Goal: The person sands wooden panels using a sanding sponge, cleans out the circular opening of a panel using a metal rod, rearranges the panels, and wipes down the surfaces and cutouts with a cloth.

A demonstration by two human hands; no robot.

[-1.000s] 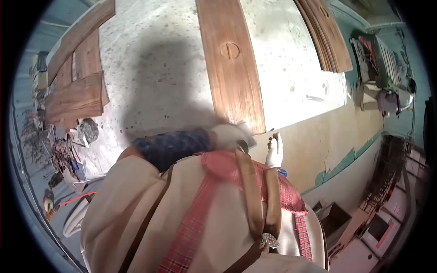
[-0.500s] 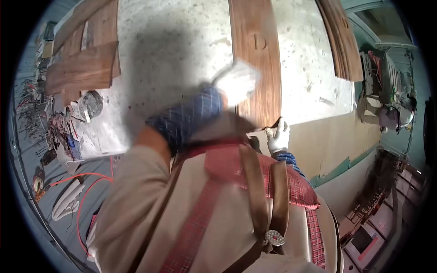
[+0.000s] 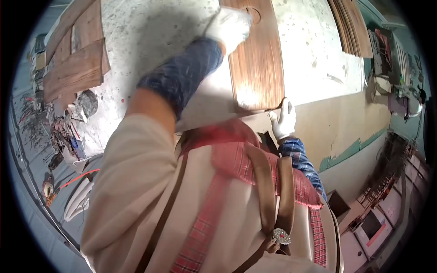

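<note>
A long brown wooden board [image 3: 257, 68] with streaked grain and a round mark near its far part lies lengthwise away from me on the pale, speckled table. My left hand [image 3: 227, 32], in a white glove and blue checked sleeve cover, rests over the board's left edge. Under its fingers is a pale flat sheet [image 3: 241, 14], blurred, so its kind does not show. At the board's near right corner, my right hand [image 3: 285, 122], also white-gloved, grips the edge between thumb and fingers.
Several brown boards [image 3: 75, 68] overlap at the table's left. A stack of boards [image 3: 350, 27] stands at the far right. A round dark-stained container [image 3: 86, 104] sits at the left edge. A tan panel [image 3: 337, 118] borders the table, and an orange hose [image 3: 79, 177] lies lower left.
My left hand has moved away from me along the board with the pale sheet. My right hand stays at the near corner. The whole view has shifted slightly.
</note>
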